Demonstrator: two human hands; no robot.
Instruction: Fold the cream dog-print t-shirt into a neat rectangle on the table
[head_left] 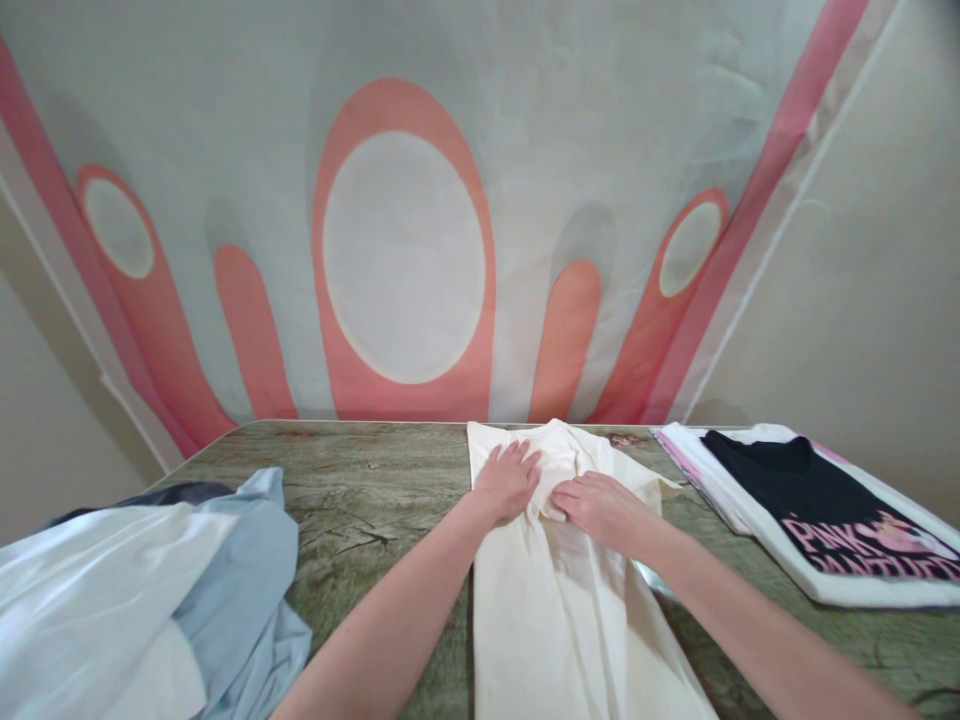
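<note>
A cream shirt (540,610) lies lengthwise on the wooden table, its near end running out of the bottom of the view. Its left edge is fairly straight, while creases gather around the middle of its upper part. My left hand (508,480) rests flat on the upper left of the cloth with the fingers stretched out. Just to the right, my right hand (596,508) has its fingers curled and pinched on a bunched fold of the shirt. A corner of cloth, perhaps a sleeve, sticks out to the right beyond this hand.
Left on the wooden table (375,500) lies a loose heap with a white garment (90,590), a light blue garment (240,580) and a dark one (187,492). Folded shirts are stacked on the right, a black printed T-shirt (795,490) on top. A pink-patterned backdrop (405,400) hangs behind.
</note>
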